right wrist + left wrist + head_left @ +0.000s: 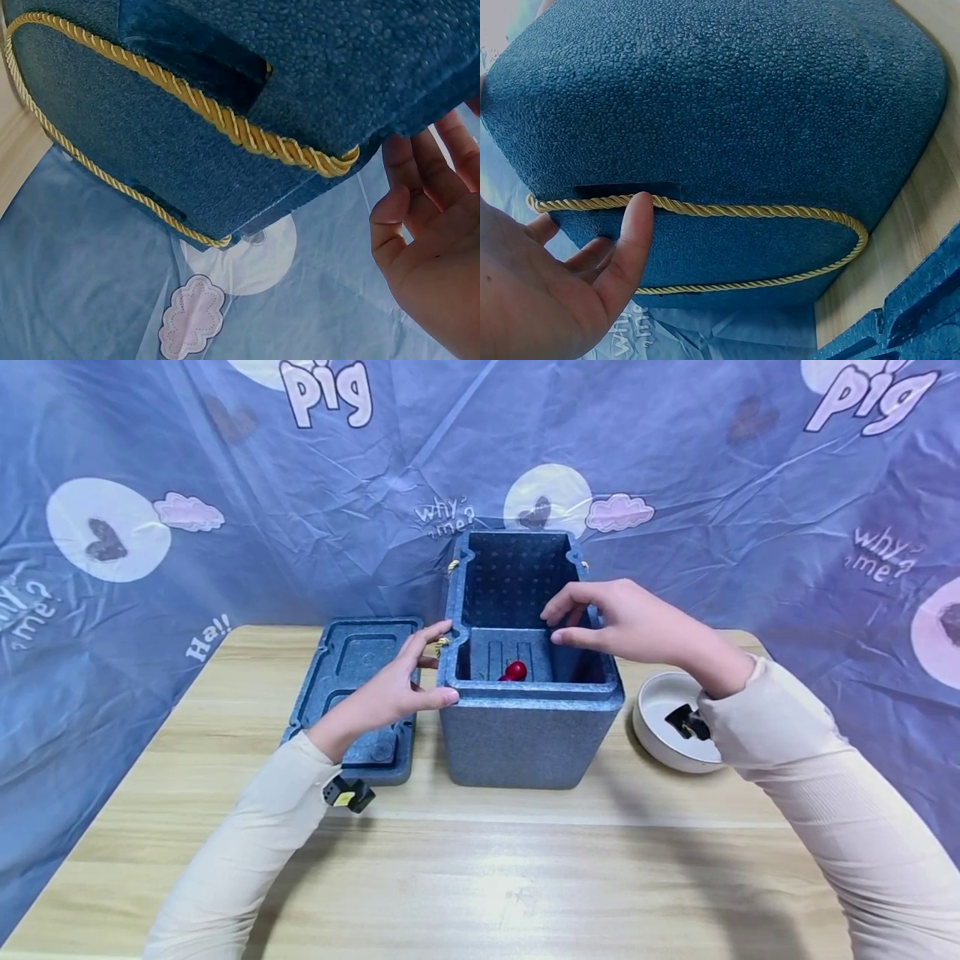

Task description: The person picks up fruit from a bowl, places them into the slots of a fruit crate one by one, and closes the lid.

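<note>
A blue-grey foam box [525, 743] stands without its lid in the middle of the table. Small shiny red round things [514, 672] lie on its floor, partly hidden by the front wall. My left hand [390, 689] rests against the box's left side near the rim, fingers spread, the thumb at the front corner. In the left wrist view, the thumb overlaps a twisted gold rope [757, 211] along the box wall. Over the right part of the opening is my right hand [626, 622], fingers loosely bent, thumb apart, nothing seen between them.
The box's lid [367, 652] lies on the table to the left, beneath my left hand. A white bowl [663, 756] stands right of the box, partly covered by my right sleeve and wrist camera. Behind the table [495, 877] hangs a printed blue cloth [360, 493].
</note>
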`<state>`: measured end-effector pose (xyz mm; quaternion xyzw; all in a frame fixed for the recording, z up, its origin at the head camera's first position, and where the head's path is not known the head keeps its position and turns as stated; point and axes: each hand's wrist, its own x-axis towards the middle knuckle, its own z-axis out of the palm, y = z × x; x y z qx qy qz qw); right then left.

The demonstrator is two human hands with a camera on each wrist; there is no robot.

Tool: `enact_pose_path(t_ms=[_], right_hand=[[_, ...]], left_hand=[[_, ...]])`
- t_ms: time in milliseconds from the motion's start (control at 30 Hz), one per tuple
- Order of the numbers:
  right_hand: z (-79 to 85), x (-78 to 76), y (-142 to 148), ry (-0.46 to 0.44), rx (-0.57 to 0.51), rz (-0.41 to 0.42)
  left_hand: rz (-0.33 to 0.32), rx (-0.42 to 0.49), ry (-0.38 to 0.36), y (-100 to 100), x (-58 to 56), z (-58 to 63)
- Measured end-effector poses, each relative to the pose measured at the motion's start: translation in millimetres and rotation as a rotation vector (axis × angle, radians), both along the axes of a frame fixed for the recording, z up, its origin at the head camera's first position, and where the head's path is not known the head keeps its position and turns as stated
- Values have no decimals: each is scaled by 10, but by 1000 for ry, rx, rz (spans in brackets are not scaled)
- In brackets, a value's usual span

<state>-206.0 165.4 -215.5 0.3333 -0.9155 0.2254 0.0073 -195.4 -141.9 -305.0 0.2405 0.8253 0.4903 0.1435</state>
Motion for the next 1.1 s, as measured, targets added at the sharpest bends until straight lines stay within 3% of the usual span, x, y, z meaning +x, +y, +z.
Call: enact_pose_path(t_ms=[333,600,767,933,1100], right_hand=[[61,31,245,96,-59,-73],[88,85,661,90,-72,-179],[-69,84,965,29,-9,-226],[-280,94,1211,-87,52,-268],[-466,119,1370,-140,88,-240]], left_hand=[[-9,12,-5,-5,7,11],[-9,8,2,-5,0,1],[-5,5,-1,-13,0,-1],[-7,4,-4,-11,6,-2],[-8,4,1,-6,6,-2]])
